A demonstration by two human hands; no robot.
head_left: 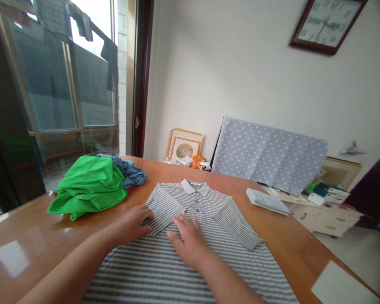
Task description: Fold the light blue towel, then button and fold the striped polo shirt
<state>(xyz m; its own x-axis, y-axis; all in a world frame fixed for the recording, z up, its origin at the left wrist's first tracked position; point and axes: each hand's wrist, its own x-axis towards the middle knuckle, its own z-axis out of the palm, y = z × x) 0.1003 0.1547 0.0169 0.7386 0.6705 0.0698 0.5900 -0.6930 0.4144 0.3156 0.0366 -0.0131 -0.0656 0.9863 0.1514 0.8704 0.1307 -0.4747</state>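
A striped polo shirt lies spread front-up on the wooden table, its light grey collar at the far end. Both short sleeves are turned inward over the chest. My left hand rests at the edge of the left sleeve, fingers a little bent and apart. Flat on the chest beside that sleeve's hem lies my right hand, its fingers spread. Neither hand grips anything that I can see. The right sleeve slants across the shirt, untouched.
On the table's left is a heap of a bright green garment and a blue-grey cloth. A folded light grey garment lies at the right edge. Behind the wooden table stands something under a dotted cloth, beside a white cabinet.
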